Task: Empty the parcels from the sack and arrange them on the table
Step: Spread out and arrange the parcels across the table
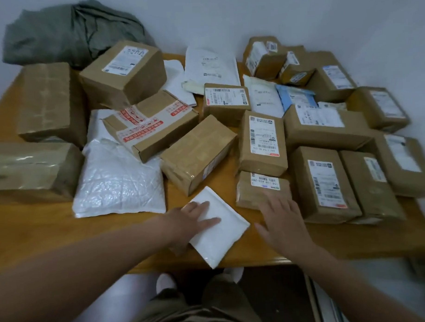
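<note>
Several brown cardboard parcels and white mailers cover the wooden table (64, 238). A small white padded envelope (223, 237) lies at the table's front edge, one corner hanging over it. My left hand (192, 219) rests on the envelope's left side, fingers straight, thumb at its lower edge. My right hand (281, 221) lies flat with spread fingers, fingertips on a small brown parcel (256, 190) bearing a white label. The grey-green sack (65, 33) sits crumpled at the table's far left corner, against the wall.
A large white bubble mailer (118, 183) lies left of the envelope. Two big taped boxes (31, 167) fill the left edge. Rows of labelled boxes (325, 183) stand on the right. Bare tabletop shows along the front left. White walls close in behind and right.
</note>
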